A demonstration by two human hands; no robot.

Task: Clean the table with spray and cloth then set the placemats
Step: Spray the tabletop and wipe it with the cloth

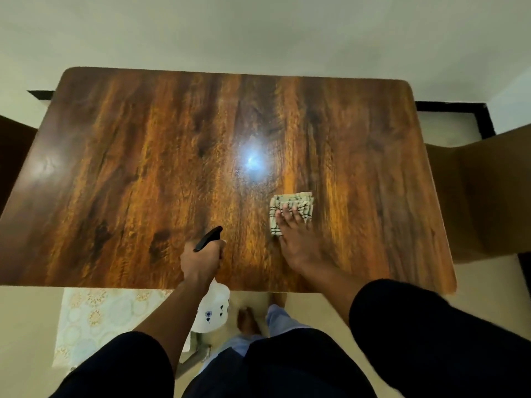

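Person stands at the near edge of a wooden worktop (pixel 120 156), both arms out over it. Left hand (pixel 202 258) is wrapped round the neck of a spray bottle (pixel 214 307), black nozzle (pixel 208 238) aimed out across the wood; the white bottle body hangs just off the near edge. That grip is curled tight on the bottle. Right hand (pixel 296 237) lies flat, fingers straight and spread, pressing a folded checked cloth (pixel 291 206) onto the surface right of centre. Cloth sits under the fingertips, palm on bare wood behind it.

A pale patterned sheet (pixel 94 317) shows below the near-left edge, probably a placemat; can't tell what it rests on. Ceiling light glares off the middle of the wood.

Step in hand looks like wiping, spray ready for more. To do it well: keep fingers flat so pressure spreads over the whole fold, work in long overlapping passes along the grain, cover far corners and edges, not just the near middle. Mist ahead of the cloth lightly rather than pooling liquid. Refold when a face gets damp. Placemats not yet set.
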